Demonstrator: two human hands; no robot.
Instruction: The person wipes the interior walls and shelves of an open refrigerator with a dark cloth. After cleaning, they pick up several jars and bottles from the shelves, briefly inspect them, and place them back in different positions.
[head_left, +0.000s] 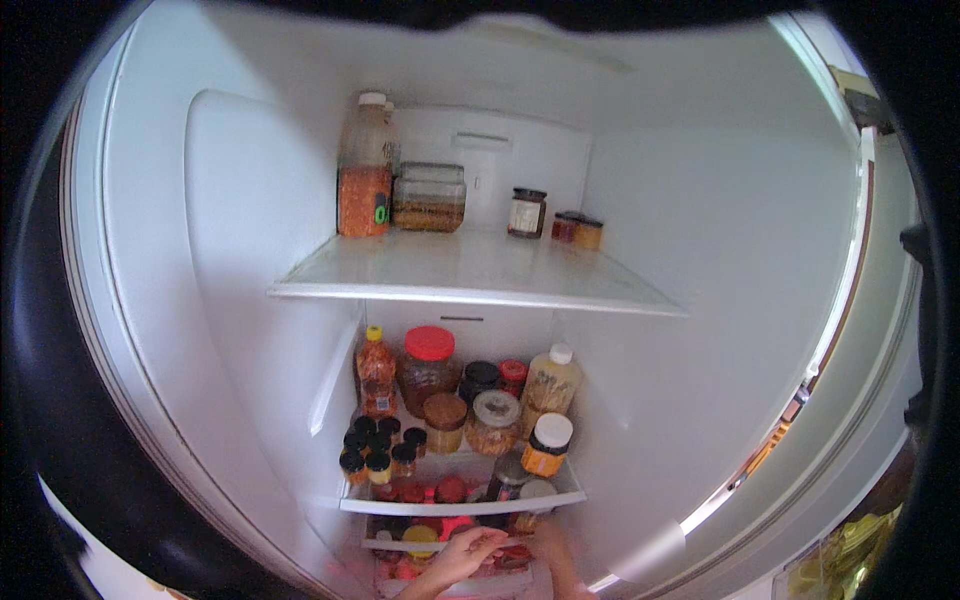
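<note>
Low in the open refrigerator, my left hand (468, 554) is at the front of the lower shelves. Its fingers are bent and pressed together, and whatever they may hold is too small to make out. My right hand (552, 548) is beside it, blurred, with its fingers hard to see. Just above the right hand stands a jar with a pale lid (538, 490). A yellow-lidded jar (421, 541) sits to the left of my left hand. Reddish packages and jars behind the hands are partly hidden.
The top glass shelf (480, 265) holds a tall bottle of orange-red contents (365, 185), a square glass jar (429, 200) and small jars. On the middle shelf (460, 506) stand a red-lidded jar (429, 365), a white-lidded jar (547, 445) and several small black-lidded jars (378, 465). Refrigerator walls flank both sides.
</note>
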